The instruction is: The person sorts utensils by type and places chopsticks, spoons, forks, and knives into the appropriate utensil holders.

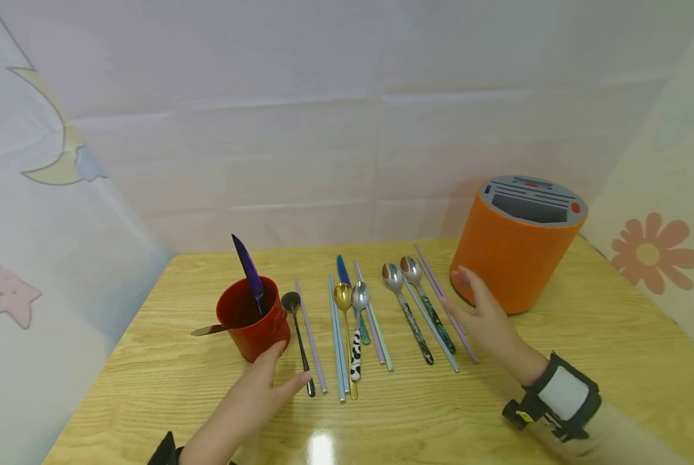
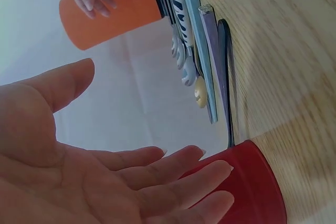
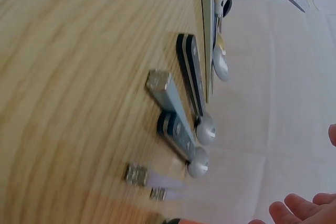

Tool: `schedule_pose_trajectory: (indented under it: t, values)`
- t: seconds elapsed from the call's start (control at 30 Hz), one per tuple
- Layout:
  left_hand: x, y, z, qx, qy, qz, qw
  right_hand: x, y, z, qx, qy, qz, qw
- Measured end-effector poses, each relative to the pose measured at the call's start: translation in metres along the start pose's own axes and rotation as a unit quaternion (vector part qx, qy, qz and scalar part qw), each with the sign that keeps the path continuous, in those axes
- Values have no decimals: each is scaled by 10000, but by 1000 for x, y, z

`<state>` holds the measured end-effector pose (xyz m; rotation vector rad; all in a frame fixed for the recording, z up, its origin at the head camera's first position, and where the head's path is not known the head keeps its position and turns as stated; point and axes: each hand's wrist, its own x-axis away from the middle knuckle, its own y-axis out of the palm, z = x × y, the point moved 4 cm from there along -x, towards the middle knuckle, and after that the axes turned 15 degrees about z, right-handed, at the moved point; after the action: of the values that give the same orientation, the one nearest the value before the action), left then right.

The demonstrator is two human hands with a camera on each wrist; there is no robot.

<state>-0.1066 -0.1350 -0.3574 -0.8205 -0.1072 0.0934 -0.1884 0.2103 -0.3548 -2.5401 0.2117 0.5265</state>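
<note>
The left hand (image 1: pixel 258 394) lies open near the front of the bench (image 1: pixel 585 361), fingers straight and spread, fingertips at or just short of the near side of the red cup (image 1: pixel 252 318); the wrist view leaves it unclear whether they touch. It holds nothing. The cup stands upright at the left, with a purple knife (image 1: pixel 248 270) leaning out of it and a metal handle (image 1: pixel 210 330) sticking out to the left.

The right hand (image 1: pixel 482 314) is open too, fingers relaxed, resting against the near left wall of the orange holder (image 1: pixel 512 258), which stands upright at the far right with a grey slotted top.

Between cup and holder, cutlery lies in a row on the bench, pointing away: a black spoon (image 1: pixel 297 329) just right of the cup, a lilac chopstick (image 1: pixel 311 339), blue chopsticks (image 1: pixel 338 342), a gold spoon (image 1: pixel 344 310), a silver spoon (image 1: pixel 357 323) with a black-and-white handle, and two more spoons (image 1: pixel 405 303) by the right hand
</note>
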Motion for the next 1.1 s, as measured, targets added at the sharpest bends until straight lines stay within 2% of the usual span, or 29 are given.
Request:
schedule_pose_trajectory:
  t: [0.23,0.33,0.4,0.6,0.83,0.9,0.97,1.03,1.1]
  values:
    - [-4,3,-2,-71,61,-1,10000,0,-17,9,22,-131,426,9990]
    - [-4,3,-2,-20,88,10,10000,0,-25,17,115,-77,792,9968]
    - [-5,4,-2,16,94,14,10000,-1,-32,25,167,-65,1193,9927]
    - [-5,4,0,25,94,6,10000,-1,-58,45,142,-92,2476,9687]
    - [-4,4,2,26,143,-4,9999,-9,-88,63,-74,182,3513,9361]
    - [-5,4,2,18,135,-7,9999,-15,-96,67,-162,317,3658,9300]
    - [-5,5,2,25,124,-19,9999,-23,-103,72,-250,587,3650,9288]
    - [-5,5,2,43,89,-36,9999,-34,-109,77,-306,861,3519,9316]
    - [-5,6,1,61,72,-58,9999,-46,-114,82,-336,1110,3182,9409]
